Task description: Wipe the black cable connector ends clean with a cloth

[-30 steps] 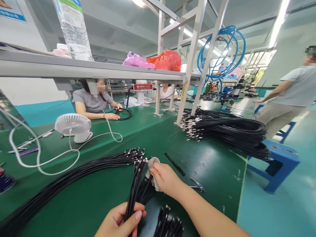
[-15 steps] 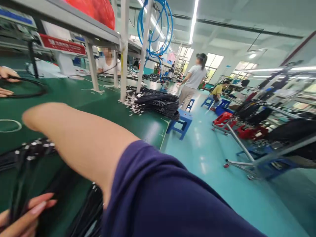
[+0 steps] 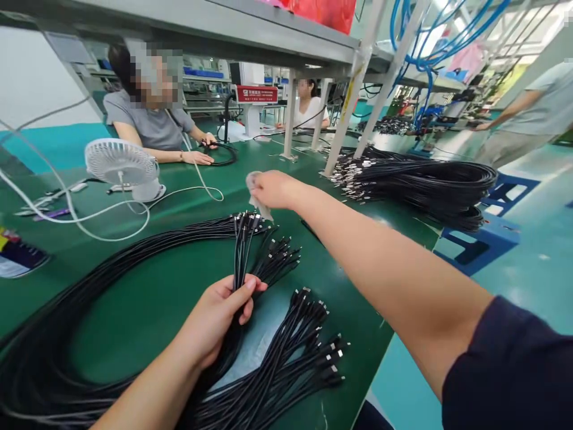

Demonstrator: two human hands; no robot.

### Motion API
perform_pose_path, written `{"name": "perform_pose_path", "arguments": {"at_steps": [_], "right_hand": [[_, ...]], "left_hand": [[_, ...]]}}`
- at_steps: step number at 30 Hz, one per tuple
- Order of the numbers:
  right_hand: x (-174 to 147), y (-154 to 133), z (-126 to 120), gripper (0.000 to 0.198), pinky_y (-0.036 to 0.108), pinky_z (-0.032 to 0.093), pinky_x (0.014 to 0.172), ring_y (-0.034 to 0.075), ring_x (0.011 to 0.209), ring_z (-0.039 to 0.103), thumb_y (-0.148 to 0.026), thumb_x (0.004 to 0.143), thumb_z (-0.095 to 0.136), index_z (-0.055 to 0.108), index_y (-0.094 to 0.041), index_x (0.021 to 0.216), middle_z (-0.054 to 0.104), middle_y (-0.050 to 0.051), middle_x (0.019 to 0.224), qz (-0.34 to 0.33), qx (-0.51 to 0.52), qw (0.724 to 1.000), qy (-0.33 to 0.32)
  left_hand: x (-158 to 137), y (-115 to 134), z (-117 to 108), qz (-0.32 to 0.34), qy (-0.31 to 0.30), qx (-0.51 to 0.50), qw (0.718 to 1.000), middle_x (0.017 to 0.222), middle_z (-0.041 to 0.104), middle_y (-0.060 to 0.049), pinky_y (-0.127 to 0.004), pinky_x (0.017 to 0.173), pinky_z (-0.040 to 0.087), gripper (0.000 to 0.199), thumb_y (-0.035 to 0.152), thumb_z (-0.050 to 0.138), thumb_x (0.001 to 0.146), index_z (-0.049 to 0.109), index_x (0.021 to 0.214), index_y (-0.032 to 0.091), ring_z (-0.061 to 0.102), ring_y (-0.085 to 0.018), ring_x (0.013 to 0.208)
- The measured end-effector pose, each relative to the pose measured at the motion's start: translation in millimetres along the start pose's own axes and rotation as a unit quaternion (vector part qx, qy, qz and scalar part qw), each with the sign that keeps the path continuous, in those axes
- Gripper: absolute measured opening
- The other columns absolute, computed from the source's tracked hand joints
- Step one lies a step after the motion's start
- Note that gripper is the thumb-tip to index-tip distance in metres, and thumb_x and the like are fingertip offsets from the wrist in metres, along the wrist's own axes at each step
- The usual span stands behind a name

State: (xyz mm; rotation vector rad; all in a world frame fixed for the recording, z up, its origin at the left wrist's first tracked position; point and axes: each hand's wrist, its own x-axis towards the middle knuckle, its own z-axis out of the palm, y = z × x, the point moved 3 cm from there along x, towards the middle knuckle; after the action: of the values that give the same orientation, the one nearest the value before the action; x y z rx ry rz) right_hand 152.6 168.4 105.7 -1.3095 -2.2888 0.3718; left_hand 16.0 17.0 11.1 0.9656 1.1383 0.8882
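Note:
My left hand is closed round a bundle of black cables, their metal-tipped connectors standing up above my fingers. Farther forward, my right hand is over the green table, its fingers closed on a crumpled whitish cloth or tissue; the exact kind is not clear. Just below that cloth lie the connector ends of another bunch of black cables, which curves round to the left. More loose cable ends fan out on the table to the right of my left wrist.
A white fan with a pale cord stands at the left. Across the green table, a co-worker handles a coiled black cable. A big cable pile lies by the shelf posts. Blue stools stand past the table's edge.
The view has swung left and down, bringing the fan and the co-worker in. My right hand, hidden beyond view detail before, now shows with the whitish cloth. My left hand still grips cables.

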Motion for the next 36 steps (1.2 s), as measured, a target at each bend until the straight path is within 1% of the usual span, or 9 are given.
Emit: {"name": "perform_pose_path", "arguments": {"at_steps": [2, 4, 8, 11, 15, 17, 22, 30, 36], "right_hand": [[-16, 13, -5, 0.024, 0.023, 0.049, 0.066, 0.013, 0.068, 0.063, -0.028, 0.087, 0.064, 0.065, -0.01, 0.072, 0.065, 0.003, 0.067, -0.005, 0.013, 1.0, -0.02], [-42, 27, -1, 0.024, 0.02, 0.046, 0.056, 0.01, 0.057, 0.059, -0.033, 0.083, 0.066, 0.065, -0.014, 0.069, 0.062, -0.001, 0.058, -0.013, 0.146, 0.987, -0.07], [-88, 47, 34, 0.03, 0.022, 0.045, 0.047, 0.013, 0.057, 0.06, -0.044, 0.081, 0.064, 0.069, -0.015, 0.077, 0.067, 0.002, 0.066, 0.025, 0.334, 0.923, -0.191], [-99, 50, 59, 0.035, 0.023, 0.048, 0.05, 0.013, 0.058, 0.059, -0.049, 0.082, 0.06, 0.069, -0.014, 0.083, 0.066, 0.003, 0.068, 0.069, 0.417, 0.892, -0.16], [-93, 51, 66, 0.036, 0.024, 0.047, 0.054, 0.011, 0.055, 0.054, -0.051, 0.081, 0.062, 0.065, -0.015, 0.078, 0.059, 0.0, 0.064, 0.09, 0.426, 0.9, -0.032], [-92, 52, 64, 0.035, 0.023, 0.047, 0.053, 0.01, 0.056, 0.052, -0.05, 0.082, 0.062, 0.065, -0.015, 0.078, 0.057, 0.0, 0.069, 0.088, 0.407, 0.909, -0.007], [-97, 49, 70, 0.031, 0.022, 0.044, 0.048, 0.01, 0.059, 0.052, -0.045, 0.082, 0.065, 0.066, -0.015, 0.074, 0.053, 0.002, 0.079, 0.028, 0.373, 0.914, -0.156], [-94, 55, 65, 0.026, 0.025, 0.046, 0.053, 0.01, 0.06, 0.049, -0.042, 0.085, 0.059, 0.062, -0.018, 0.077, 0.049, 0.002, 0.085, 0.06, 0.405, 0.91, 0.065], [-92, 65, 54, 0.015, 0.032, 0.048, 0.081, 0.02, 0.099, 0.055, -0.034, 0.082, 0.061, 0.066, -0.02, 0.087, 0.058, 0.006, 0.107, 0.035, 0.474, 0.872, 0.116]], "left_hand": [[2, -4, -2, -0.002, -0.019, -0.009, 1.0, 0.056, 0.062, 0.001, -0.022, 0.048, 0.033, 0.037, 0.048, 0.076, 0.068, 0.068, 0.078, 0.013, 0.04, -0.007, 0.045], [3, -6, -3, -0.001, -0.024, -0.024, 0.999, 0.064, 0.068, -0.002, -0.022, 0.049, 0.034, 0.038, 0.05, 0.075, 0.069, 0.066, 0.076, 0.014, 0.042, -0.007, 0.047], [3, -7, -1, -0.012, -0.032, -0.035, 0.999, 0.07, 0.071, -0.004, -0.022, 0.048, 0.034, 0.039, 0.052, 0.074, 0.07, 0.063, 0.077, 0.015, 0.044, -0.008, 0.047], [3, -9, 0, -0.023, -0.037, -0.03, 0.999, 0.067, 0.07, -0.004, -0.022, 0.048, 0.033, 0.039, 0.053, 0.073, 0.071, 0.062, 0.078, 0.015, 0.043, -0.008, 0.046], [2, -11, -2, -0.028, -0.045, -0.019, 0.998, 0.062, 0.065, -0.001, -0.023, 0.05, 0.031, 0.04, 0.054, 0.071, 0.073, 0.062, 0.078, 0.015, 0.041, -0.007, 0.046], [2, -12, -2, -0.029, -0.046, -0.017, 0.998, 0.055, 0.057, 0.003, -0.022, 0.05, 0.029, 0.04, 0.053, 0.072, 0.073, 0.064, 0.077, 0.014, 0.038, -0.006, 0.046], [0, -14, -2, -0.048, -0.04, -0.046, 0.997, 0.056, 0.049, 0.007, -0.022, 0.046, 0.025, 0.043, 0.052, 0.081, 0.063, 0.065, 0.076, 0.014, 0.034, -0.005, 0.045], [-1, -17, -3, -0.045, -0.068, -0.057, 0.995, 0.058, 0.056, 0.004, -0.021, 0.045, 0.025, 0.038, 0.048, 0.079, 0.068, 0.067, 0.08, 0.014, 0.038, -0.004, 0.044], [-3, -18, -4, -0.034, -0.103, -0.087, 0.99, 0.06, 0.061, 0.002, -0.02, 0.045, 0.025, 0.033, 0.045, 0.078, 0.072, 0.067, 0.077, 0.015, 0.038, -0.004, 0.044]]}}
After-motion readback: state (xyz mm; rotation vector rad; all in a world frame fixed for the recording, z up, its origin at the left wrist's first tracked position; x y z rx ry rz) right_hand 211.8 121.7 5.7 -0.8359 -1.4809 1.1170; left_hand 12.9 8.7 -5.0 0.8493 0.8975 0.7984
